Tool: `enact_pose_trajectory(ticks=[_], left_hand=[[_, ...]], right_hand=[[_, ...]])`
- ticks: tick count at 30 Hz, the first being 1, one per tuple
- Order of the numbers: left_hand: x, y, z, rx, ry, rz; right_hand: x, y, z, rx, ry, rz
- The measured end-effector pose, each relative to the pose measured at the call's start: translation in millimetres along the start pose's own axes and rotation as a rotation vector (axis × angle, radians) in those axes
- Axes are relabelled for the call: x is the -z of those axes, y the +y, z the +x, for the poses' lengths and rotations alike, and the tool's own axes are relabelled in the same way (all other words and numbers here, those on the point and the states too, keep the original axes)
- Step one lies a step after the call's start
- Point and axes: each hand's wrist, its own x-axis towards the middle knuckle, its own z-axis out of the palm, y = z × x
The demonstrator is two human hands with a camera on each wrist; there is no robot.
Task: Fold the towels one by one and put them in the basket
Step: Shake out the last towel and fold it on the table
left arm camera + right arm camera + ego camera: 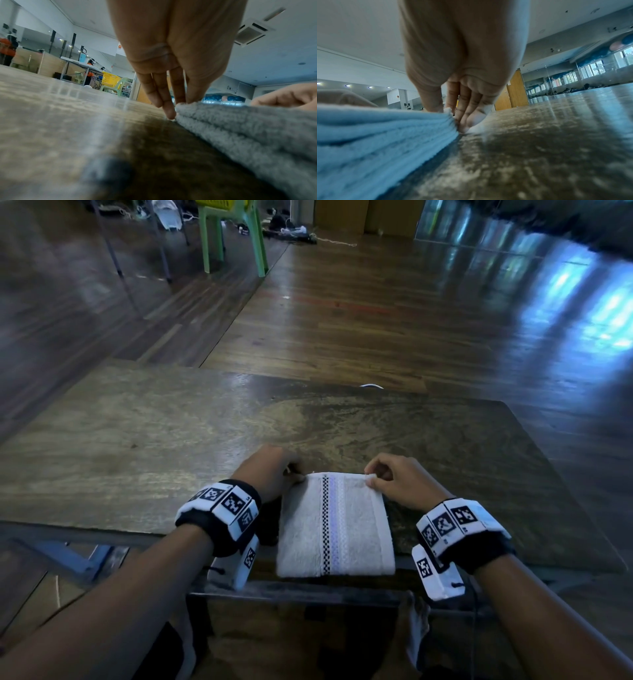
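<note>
A pale folded towel [337, 525] with a checked stripe lies flat at the near edge of the wooden table [137, 446]. My left hand [274, 474] pinches its far left corner, thumb and fingers closed on the top layers [181, 105]. My right hand [394, 477] pinches the far right corner, the thumb on top and fingers beside the stacked layers [448, 113]. The towel [376, 135] shows several layers in the right wrist view. A yellow basket [109, 79] stands far off on a green chair [236, 237].
The table spreads wide to the left and beyond the towel. A metal frame [68, 546] runs under its near edge. Glossy wooden floor [411, 313] lies beyond, with cables and boxes at the far wall. People in orange [6, 50] stand at distant tables.
</note>
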Motion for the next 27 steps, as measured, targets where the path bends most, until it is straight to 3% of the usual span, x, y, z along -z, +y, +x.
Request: enact_pose_trajectory(ticks=[12, 20, 27], left_hand=[[-2, 8, 0, -0.001, -0.001, 0.051], [0, 16, -3, -0.016, 0.001, 0.173], [2, 16, -4, -0.002, 0.026, 0.099]], right_hand=[[4, -4, 0, -0.092, 0.011, 0.044], [2, -1, 1, -0.005, 0.022, -0.030], [-1, -2, -1, 0.116, 0.064, -0.042]])
